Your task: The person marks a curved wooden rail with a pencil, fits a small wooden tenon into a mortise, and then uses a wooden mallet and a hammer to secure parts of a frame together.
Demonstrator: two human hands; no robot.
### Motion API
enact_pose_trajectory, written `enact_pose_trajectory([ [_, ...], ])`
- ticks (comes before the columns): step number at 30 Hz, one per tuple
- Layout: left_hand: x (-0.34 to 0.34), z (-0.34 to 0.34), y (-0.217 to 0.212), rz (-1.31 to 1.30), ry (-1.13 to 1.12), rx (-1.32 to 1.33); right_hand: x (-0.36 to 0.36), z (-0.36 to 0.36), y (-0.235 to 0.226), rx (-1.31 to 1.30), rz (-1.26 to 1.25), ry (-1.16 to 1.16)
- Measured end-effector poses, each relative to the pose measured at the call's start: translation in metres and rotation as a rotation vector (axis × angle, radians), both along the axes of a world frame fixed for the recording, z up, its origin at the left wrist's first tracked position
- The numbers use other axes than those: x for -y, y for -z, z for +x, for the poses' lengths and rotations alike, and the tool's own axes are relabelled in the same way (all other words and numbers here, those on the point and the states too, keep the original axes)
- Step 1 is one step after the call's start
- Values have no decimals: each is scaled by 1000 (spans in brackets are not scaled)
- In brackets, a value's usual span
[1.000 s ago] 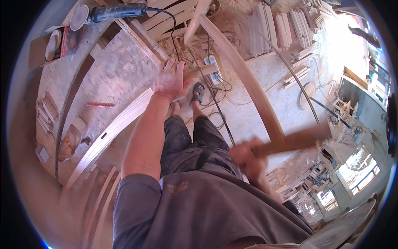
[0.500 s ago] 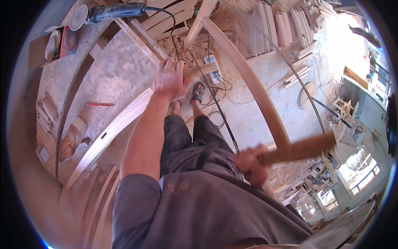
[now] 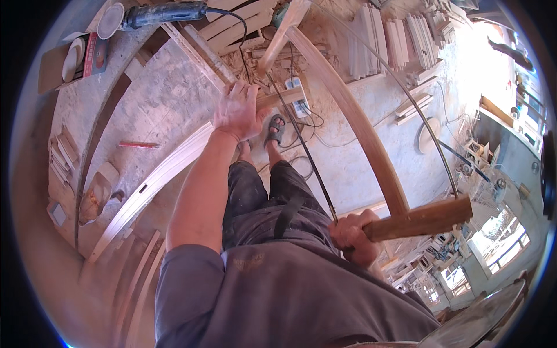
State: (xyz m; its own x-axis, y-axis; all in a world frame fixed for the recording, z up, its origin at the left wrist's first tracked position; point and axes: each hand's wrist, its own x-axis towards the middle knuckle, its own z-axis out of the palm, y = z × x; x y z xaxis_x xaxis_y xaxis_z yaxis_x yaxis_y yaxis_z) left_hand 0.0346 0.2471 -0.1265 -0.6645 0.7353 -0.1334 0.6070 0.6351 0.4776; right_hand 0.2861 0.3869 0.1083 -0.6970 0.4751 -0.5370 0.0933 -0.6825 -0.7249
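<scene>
My right hand (image 3: 355, 236) is wrapped round the lower end of a wooden frame saw (image 3: 366, 136), by its thick end bar. The saw's thin dark blade (image 3: 306, 153) slants up from that hand and crosses a pale piece of wood (image 3: 284, 98). My left hand (image 3: 238, 110) grips this wood from above, fingers curled over it, close to the blade. A curved pale board (image 3: 168, 156) with a small dark slot runs up to my left forearm; whether it joins the gripped wood is hidden.
On the bench (image 3: 168, 93) lie a red pencil-like stick (image 3: 138, 144), an angle grinder (image 3: 159, 15) with a cord and an open box (image 3: 87, 55) of discs. A white power strip (image 3: 297, 87) is on the floor near my feet. Stacked boards (image 3: 371, 40) stand at the back right.
The saw and my right hand have shifted slightly toward me and to the right, and their motion blur is gone. My left hand stays in place on the wood.
</scene>
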Motion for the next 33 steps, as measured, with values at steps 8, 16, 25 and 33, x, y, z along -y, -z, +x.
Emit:
enact_pose_trajectory([
  [8, -5, -4, 4, -12, 31, -7, -12, -105, 106, 190, 12, -104],
  [16, 4, -2, 8, 49, 2, -25, 1, 6, 15, 55, 115, -125],
  [25, -4, -1, 6, -47, -35, -36, -17, -44, 82, 340, 214, -207],
  [33, -4, -6, 1, 25, -14, -32, -14, -36, 76, 222, -195, 23],
])
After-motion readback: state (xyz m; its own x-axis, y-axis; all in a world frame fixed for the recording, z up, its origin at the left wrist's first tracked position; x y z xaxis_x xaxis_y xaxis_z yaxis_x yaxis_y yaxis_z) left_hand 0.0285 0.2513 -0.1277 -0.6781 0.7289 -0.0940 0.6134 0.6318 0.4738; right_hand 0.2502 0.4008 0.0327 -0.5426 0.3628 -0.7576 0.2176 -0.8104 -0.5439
